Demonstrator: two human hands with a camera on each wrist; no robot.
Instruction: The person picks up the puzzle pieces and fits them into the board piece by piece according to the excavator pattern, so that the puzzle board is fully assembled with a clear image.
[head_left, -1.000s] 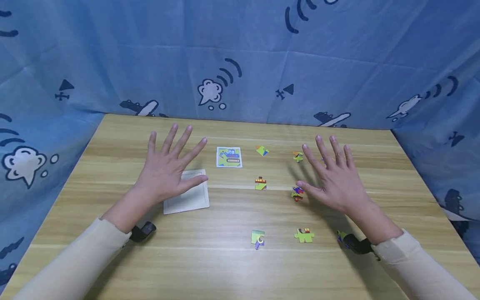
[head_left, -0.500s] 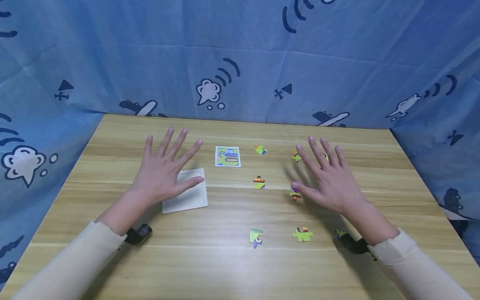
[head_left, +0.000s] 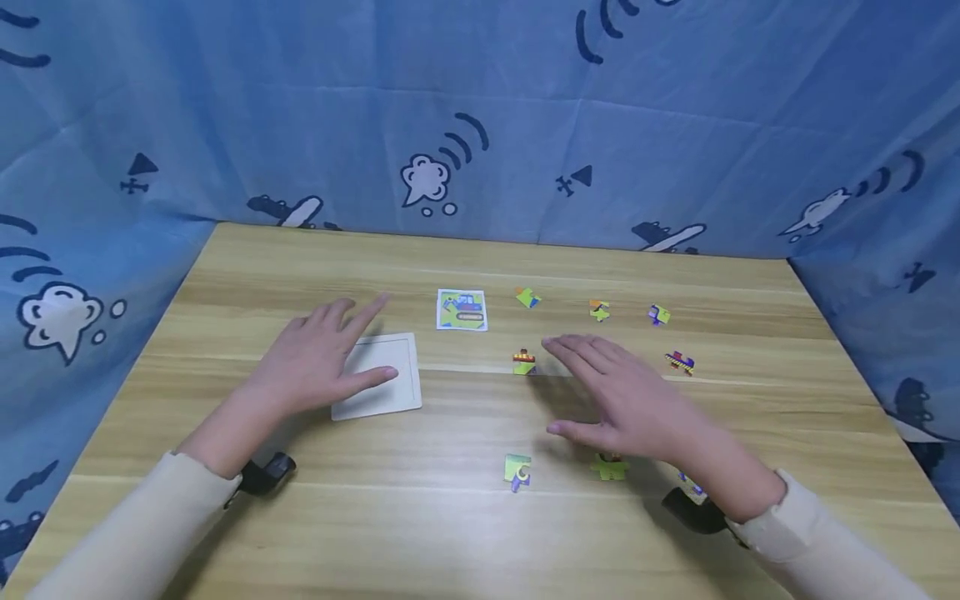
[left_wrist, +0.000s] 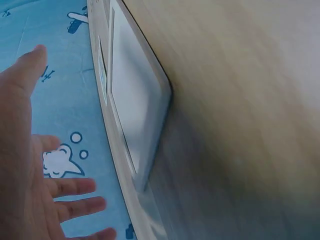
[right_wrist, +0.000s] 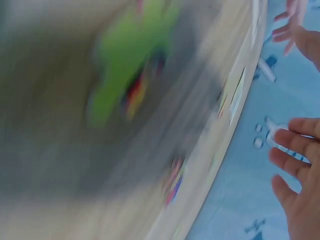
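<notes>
My left hand [head_left: 318, 358] hovers above the left part of a flat white puzzle tray [head_left: 401, 358], thumb and index finger spread apart, holding nothing. The tray's raised border shows in the left wrist view. My right hand [head_left: 637, 408] hangs over the loose jigsaw pieces, fingers close together and pointing left, thumb held apart. Its fingertips are near a striped jigsaw piece [head_left: 524, 362]. Partly under this hand lies a green jigsaw piece [head_left: 610, 469], which appears large and blurred in the right wrist view. Another piece, seen earlier by the right thumb, is hidden beneath the hand.
A small picture card of an excavator [head_left: 462, 310] lies behind the tray. More jigsaw pieces lie on the wooden table, including a yellow-green piece [head_left: 528, 297] at the back and a crescent-marked piece [head_left: 517, 472] in front. A blue patterned curtain [head_left: 510, 125] borders the table.
Both hands have dropped from their wide-spread pose. The right hand has turned and moved left, its fingers drawing together and uncovering pieces at the right. The left fingers have bent down.
</notes>
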